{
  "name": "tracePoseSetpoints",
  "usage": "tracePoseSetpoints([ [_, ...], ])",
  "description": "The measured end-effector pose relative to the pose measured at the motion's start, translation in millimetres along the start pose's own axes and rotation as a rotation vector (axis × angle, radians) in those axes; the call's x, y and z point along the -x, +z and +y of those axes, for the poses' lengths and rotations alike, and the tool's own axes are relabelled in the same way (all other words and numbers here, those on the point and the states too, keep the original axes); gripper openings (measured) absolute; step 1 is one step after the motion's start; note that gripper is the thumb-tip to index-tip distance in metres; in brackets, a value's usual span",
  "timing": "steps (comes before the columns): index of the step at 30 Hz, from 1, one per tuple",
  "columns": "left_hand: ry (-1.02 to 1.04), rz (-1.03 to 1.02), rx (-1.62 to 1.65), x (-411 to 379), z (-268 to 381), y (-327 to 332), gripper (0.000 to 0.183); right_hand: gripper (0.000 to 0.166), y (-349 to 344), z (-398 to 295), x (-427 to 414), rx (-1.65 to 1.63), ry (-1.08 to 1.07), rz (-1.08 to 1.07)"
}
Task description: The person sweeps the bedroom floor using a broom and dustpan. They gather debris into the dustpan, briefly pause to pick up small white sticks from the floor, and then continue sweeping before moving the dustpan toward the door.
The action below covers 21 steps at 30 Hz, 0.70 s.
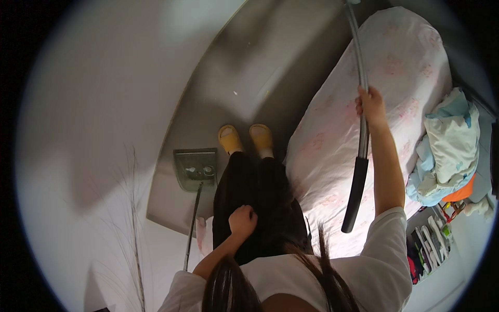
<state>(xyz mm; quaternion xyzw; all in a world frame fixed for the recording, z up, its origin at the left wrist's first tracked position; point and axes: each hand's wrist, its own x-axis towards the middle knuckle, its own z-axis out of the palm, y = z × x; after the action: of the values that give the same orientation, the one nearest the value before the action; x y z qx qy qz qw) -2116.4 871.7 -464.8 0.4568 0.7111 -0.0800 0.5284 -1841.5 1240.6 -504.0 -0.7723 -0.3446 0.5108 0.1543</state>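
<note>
My right hand (372, 105) is wrapped around a long metal pole (363, 136) with a black grip (355, 195) at its near end. The pole slants up past the bed's side, and its far end runs out at the top edge, where a bit of a pale part shows. My left hand (243, 221) rests loosely curled against the dark trousers (249, 187), and nothing shows in it. Nearest to it, a grey-green dustpan (195, 169) lies on the floor, its long thin handle (191, 230) rising towards me.
A bed with a pink-flowered sheet (335, 121) flanks the right side, with folded bedding (448, 148) beyond. Yellow slippers (230, 137) stand on the grey floor (218, 97), where a small white scrap (235, 93) lies. Dry branches (134, 210) stand along the white wall (97, 117).
</note>
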Motion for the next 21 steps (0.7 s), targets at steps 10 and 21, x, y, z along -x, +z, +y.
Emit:
tracePoseSetpoints([
  [10,-0.001,0.109,0.060,-14,-16,11,0.008,0.019,95,27,-67,-0.229,0.084,0.066],
  [21,0.038,0.159,0.234,-56,-21,21,0.005,0.017,139,92,-82,-0.220,0.067,0.110],
])
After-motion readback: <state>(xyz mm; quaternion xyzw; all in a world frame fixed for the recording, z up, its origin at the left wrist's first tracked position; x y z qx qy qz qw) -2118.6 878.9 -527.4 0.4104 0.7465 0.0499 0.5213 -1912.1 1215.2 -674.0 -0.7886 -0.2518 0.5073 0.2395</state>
